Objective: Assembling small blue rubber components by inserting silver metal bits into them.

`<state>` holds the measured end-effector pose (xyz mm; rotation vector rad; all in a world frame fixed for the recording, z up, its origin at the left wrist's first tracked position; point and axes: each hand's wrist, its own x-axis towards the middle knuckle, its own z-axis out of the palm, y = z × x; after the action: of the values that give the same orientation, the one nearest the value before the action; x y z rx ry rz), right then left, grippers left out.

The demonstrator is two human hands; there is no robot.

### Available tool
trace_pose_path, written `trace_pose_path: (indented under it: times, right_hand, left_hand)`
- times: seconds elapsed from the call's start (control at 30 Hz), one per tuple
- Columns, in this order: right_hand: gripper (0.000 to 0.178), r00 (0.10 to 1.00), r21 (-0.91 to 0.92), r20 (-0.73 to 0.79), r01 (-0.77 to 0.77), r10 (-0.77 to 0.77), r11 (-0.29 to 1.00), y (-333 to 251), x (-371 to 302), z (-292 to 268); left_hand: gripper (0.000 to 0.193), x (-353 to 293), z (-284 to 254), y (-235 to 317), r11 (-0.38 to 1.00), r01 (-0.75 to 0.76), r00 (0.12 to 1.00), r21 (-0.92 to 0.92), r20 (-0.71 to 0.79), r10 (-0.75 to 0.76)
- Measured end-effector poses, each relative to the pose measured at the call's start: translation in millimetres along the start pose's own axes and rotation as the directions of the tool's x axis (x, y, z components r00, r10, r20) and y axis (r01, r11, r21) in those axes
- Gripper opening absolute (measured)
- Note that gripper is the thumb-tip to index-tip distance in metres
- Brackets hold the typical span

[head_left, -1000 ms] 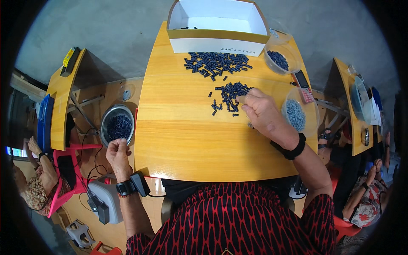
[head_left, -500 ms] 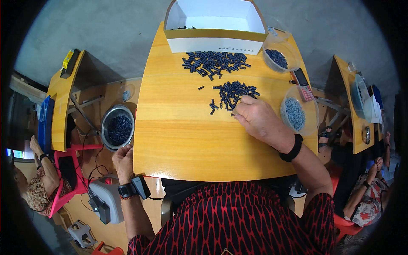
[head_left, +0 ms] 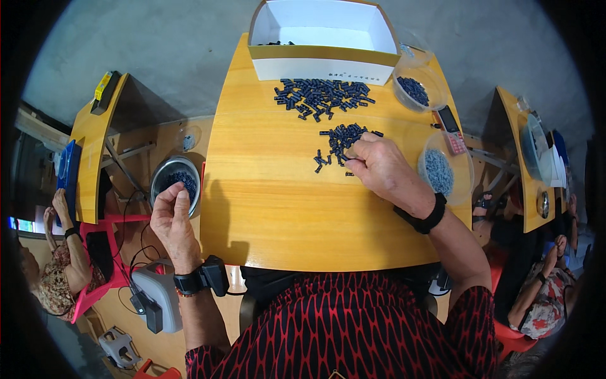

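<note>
My left hand [head_left: 173, 227] is raised over the near rim of a steel bowl [head_left: 154, 184] holding dark small parts, left of the table. Its thumb and forefinger are pinched together; whatever lies between them is too small to make out. On the table, my right hand [head_left: 384, 169] reaches to the near edge of a small pile of short dark cylindrical pieces [head_left: 344, 136]. Its thumb and fingertips are closed, and what they grip is hidden. Several loose pieces [head_left: 320, 162] lie just left of these fingers. Farther back spreads a larger pile of similar pieces [head_left: 322, 96].
An open white box [head_left: 322, 66] with a gold rim stands at the table's far edge. On the right are a tub of dark parts [head_left: 413, 91], a phone [head_left: 447, 120] and a tub of grey-blue bits [head_left: 437, 170]. Other people sit at tables on both sides.
My left hand has risen from beside the table edge to in front of the bowl. The single piece lying left of the near pile is gone. My right hand stays by the pile.
</note>
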<state>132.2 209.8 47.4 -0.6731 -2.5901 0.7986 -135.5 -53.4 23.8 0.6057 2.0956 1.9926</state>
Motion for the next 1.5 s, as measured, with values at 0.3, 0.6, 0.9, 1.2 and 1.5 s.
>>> trace_pose_path:
  times: [0.3,0.6,0.9,1.2,1.5]
  right_hand:
    - [0.007,0.995,0.076,-0.079,0.072,-0.066,0.995,-5.9,-6.2,-7.7]
    - [0.010,0.999,0.160,0.013,0.047,-0.050,0.986,-26.5,-58.0,-8.1]
    - [0.011,0.997,0.290,0.020,-0.074,0.071,0.954,-21.5,-95.1,-6.5]
    - [0.009,0.969,0.102,-0.165,-0.167,0.183,0.981,2.5,-92.6,-30.8]
    - [0.011,0.992,-0.029,-0.042,-0.116,0.115,0.993,-1.9,-90.4,-26.7]
  left_hand:
    - [0.012,-37.7,90.1,36.6,0.992,0.092,0.888,-0.089,0.458,-0.041]
    - [0.014,-86.3,149.5,32.5,0.963,0.265,0.563,-0.044,0.818,-0.117]
    - [0.015,-99.4,157.9,26.5,0.993,0.111,0.376,0.047,0.922,-0.086]
    - [0.010,-95.3,165.7,18.7,0.895,0.428,0.624,-0.122,0.756,-0.195]
    - [0.009,-94.3,165.1,14.0,0.889,0.423,0.642,-0.176,0.751,-0.157]
